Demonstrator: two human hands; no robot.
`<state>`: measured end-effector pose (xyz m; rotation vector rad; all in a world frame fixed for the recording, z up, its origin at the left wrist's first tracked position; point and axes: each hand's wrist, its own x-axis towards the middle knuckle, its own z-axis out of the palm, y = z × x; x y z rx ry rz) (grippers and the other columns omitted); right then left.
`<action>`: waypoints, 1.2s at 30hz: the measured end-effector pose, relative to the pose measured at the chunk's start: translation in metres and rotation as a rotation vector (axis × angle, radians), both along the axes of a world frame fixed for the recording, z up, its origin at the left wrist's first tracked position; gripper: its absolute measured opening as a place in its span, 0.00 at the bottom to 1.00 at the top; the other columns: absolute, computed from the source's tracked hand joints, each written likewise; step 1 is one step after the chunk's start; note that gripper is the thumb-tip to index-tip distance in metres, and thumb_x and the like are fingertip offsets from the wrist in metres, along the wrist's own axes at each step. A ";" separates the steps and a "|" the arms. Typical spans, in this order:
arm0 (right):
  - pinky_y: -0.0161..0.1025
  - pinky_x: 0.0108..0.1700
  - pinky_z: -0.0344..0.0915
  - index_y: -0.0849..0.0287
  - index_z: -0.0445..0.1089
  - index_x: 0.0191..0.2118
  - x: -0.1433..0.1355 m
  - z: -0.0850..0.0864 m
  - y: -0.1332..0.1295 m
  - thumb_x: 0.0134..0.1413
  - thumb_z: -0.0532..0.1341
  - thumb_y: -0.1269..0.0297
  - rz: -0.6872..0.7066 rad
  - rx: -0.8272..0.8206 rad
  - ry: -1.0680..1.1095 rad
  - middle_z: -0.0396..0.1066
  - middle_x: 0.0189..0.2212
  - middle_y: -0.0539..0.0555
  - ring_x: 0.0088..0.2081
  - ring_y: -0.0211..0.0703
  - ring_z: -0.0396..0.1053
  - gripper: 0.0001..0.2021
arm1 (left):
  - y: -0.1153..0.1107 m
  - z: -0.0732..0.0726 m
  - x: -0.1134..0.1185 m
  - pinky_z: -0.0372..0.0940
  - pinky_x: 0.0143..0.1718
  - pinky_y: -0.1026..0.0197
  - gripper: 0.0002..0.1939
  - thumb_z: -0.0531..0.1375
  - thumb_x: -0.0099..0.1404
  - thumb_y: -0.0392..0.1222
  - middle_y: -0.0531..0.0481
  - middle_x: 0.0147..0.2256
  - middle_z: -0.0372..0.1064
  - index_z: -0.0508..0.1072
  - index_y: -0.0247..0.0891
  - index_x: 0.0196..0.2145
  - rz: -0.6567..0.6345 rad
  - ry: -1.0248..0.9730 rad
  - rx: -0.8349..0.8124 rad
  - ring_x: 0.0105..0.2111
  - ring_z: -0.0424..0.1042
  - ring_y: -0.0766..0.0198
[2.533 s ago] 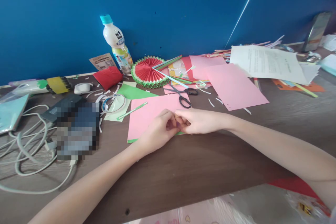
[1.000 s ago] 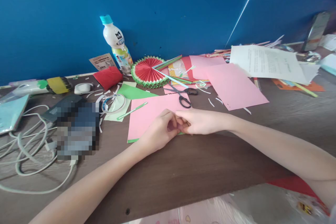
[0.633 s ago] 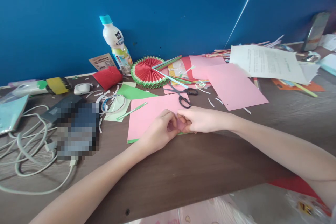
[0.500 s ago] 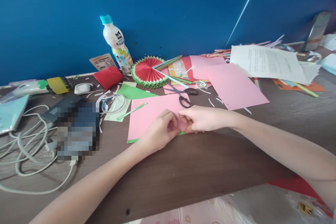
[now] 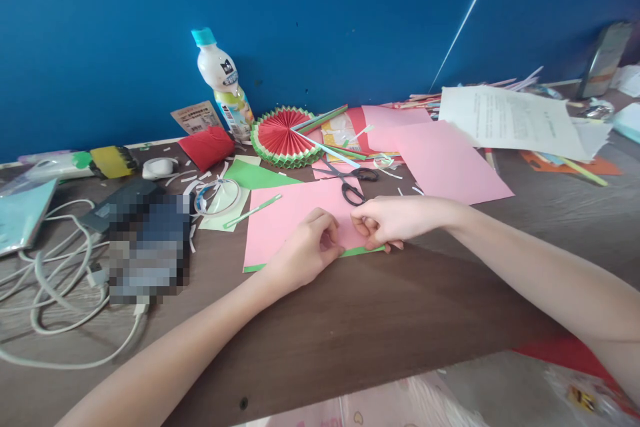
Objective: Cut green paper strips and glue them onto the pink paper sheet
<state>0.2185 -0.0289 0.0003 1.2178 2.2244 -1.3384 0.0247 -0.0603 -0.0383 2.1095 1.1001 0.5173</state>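
One pink sheet (image 5: 280, 217), green band (image 5: 364, 251) along near edge | left hand (image 5: 306, 248) – curled, can't tell if gripping | right hand (image 5: 389, 221) – pinching that edge | scissors (image 5: 345, 175) nearby

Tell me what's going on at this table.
A person is working bare-handed on a pink sheet that shows a green edge along its near side. The left grip is at the middle of that side, the right grip nearer the right corner; whether either pinches the paper is unclear. A narrow green strip lies across the sheet's left part. Scissors lie unheld at the far right, with a red-and-green pleated fan beyond.
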 end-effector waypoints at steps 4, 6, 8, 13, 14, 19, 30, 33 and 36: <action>0.30 0.20 0.58 0.57 0.55 0.28 -0.001 -0.001 0.000 0.43 0.57 0.67 -0.009 0.000 -0.008 0.67 0.20 0.46 0.18 0.34 0.64 0.07 | 0.000 0.000 0.000 0.62 0.35 0.62 0.07 0.58 0.52 0.31 0.51 0.35 0.62 0.61 0.38 0.25 0.006 -0.003 -0.007 0.33 0.63 0.66; 0.30 0.20 0.58 0.57 0.55 0.28 -0.001 -0.002 0.000 0.43 0.57 0.67 -0.008 0.005 -0.006 0.67 0.20 0.46 0.18 0.33 0.63 0.07 | 0.000 0.000 0.000 0.62 0.35 0.62 0.07 0.58 0.52 0.31 0.51 0.36 0.62 0.61 0.38 0.25 0.006 -0.005 -0.011 0.32 0.63 0.66; 0.30 0.20 0.58 0.57 0.55 0.28 0.000 -0.003 0.000 0.43 0.57 0.67 -0.005 0.011 -0.003 0.67 0.20 0.45 0.18 0.33 0.63 0.07 | 0.000 0.000 0.000 0.62 0.35 0.62 0.07 0.58 0.52 0.31 0.51 0.35 0.62 0.61 0.38 0.25 0.004 -0.003 -0.007 0.32 0.63 0.66; 0.30 0.19 0.58 0.57 0.55 0.29 0.001 -0.005 0.000 0.44 0.57 0.67 0.006 0.039 -0.003 0.66 0.20 0.45 0.18 0.33 0.64 0.07 | 0.000 0.000 0.000 0.62 0.36 0.61 0.07 0.58 0.52 0.32 0.51 0.35 0.62 0.61 0.38 0.25 -0.001 -0.006 0.004 0.33 0.63 0.66; 0.30 0.20 0.58 0.57 0.55 0.29 0.001 -0.005 0.000 0.44 0.57 0.67 0.006 0.035 -0.002 0.66 0.20 0.45 0.18 0.33 0.64 0.07 | 0.000 0.000 0.000 0.62 0.36 0.61 0.07 0.57 0.52 0.32 0.51 0.35 0.62 0.61 0.38 0.25 -0.002 -0.006 0.004 0.33 0.63 0.66; 0.31 0.20 0.59 0.57 0.55 0.29 0.002 -0.003 -0.001 0.44 0.56 0.67 -0.009 0.009 0.010 0.66 0.21 0.46 0.19 0.34 0.64 0.06 | 0.000 0.000 0.000 0.62 0.36 0.61 0.06 0.58 0.52 0.32 0.51 0.36 0.62 0.61 0.38 0.25 -0.006 0.001 0.004 0.33 0.63 0.65; 0.30 0.20 0.58 0.58 0.56 0.29 0.001 -0.005 -0.001 0.44 0.57 0.67 0.000 0.019 0.008 0.66 0.20 0.46 0.19 0.34 0.63 0.07 | -0.001 0.001 0.000 0.62 0.37 0.62 0.07 0.57 0.53 0.31 0.50 0.36 0.61 0.61 0.37 0.25 -0.006 0.003 -0.003 0.33 0.63 0.66; 0.30 0.20 0.57 0.58 0.56 0.29 0.001 -0.005 0.000 0.44 0.57 0.67 -0.003 0.010 0.005 0.66 0.20 0.46 0.19 0.33 0.63 0.07 | -0.001 0.001 0.000 0.61 0.37 0.62 0.07 0.57 0.53 0.31 0.50 0.36 0.61 0.61 0.37 0.25 -0.005 -0.002 -0.005 0.33 0.63 0.67; 0.31 0.21 0.56 0.57 0.56 0.29 0.001 -0.004 0.000 0.44 0.58 0.63 -0.006 0.025 -0.029 0.66 0.20 0.47 0.20 0.35 0.64 0.08 | 0.000 0.001 0.000 0.61 0.37 0.62 0.07 0.57 0.53 0.30 0.50 0.36 0.61 0.61 0.37 0.25 -0.008 -0.001 -0.003 0.33 0.63 0.67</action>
